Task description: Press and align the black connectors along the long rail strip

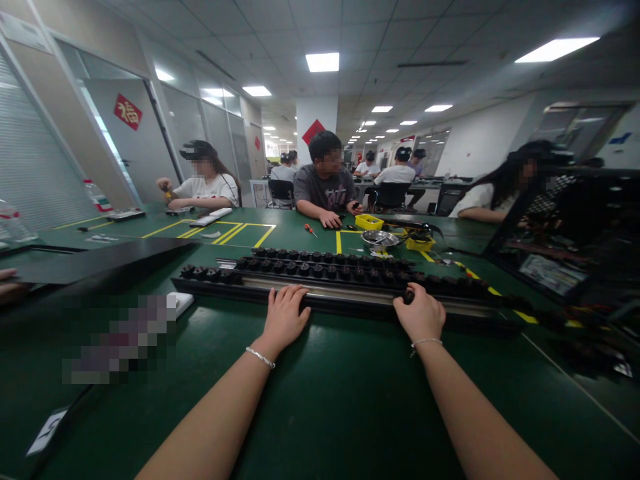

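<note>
In the head view, I am looking down at a long black power strip (350, 293) lying crosswise on the green worktop (340, 400). My left hand (284, 317) is resting flat on its near edge, fingers (295, 297) spread wide and gripping nothing. My right hand (419, 313) is sitting curled on the strip further right, fingers closed over one of its black sockets. A second socket strip (320, 257) is lying just behind it. Beyond, a yellow tray (369, 221) and a metal bowl (379, 239) are standing near a seated person (325, 183).
</note>
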### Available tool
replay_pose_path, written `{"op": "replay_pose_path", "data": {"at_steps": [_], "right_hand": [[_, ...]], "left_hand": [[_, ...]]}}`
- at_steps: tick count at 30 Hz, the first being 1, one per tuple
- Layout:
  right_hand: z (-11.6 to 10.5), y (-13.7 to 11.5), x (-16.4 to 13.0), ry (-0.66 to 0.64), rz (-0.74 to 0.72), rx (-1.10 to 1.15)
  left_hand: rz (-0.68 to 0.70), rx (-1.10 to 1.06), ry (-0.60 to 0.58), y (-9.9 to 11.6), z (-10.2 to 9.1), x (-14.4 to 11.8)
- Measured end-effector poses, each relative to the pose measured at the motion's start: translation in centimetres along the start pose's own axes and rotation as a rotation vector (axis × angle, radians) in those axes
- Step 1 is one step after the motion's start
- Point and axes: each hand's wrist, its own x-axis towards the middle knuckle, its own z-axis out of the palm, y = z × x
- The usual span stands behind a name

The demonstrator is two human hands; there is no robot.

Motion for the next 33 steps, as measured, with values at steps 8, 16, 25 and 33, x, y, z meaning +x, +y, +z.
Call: {"op": "replay_pose_path", "data": {"at_steps": [8, 16, 25, 33], "right_hand": [[-0.1, -0.1, 0.0, -0.013, -0.003, -0.012], [-0.1, 0.1, 0.2, -0.01, 0.003, -0.031], [-0.4, 0.7, 0.3, 0.0, -0.004, -0.059], [-0.2, 1.0, 0.5, -0.001, -0.006, -0.073]], "left_hand": [[0.007, 0.002, 0.01, -0.1, 0.1, 0.0], [0.003, 0.007, 0.008, 0.0, -0.1, 0.0], [0.01, 0.007, 0.006, -0.2, 0.1, 0.0], [0.005, -0.007, 0.012, -0.1, 0.0, -0.1]]}}
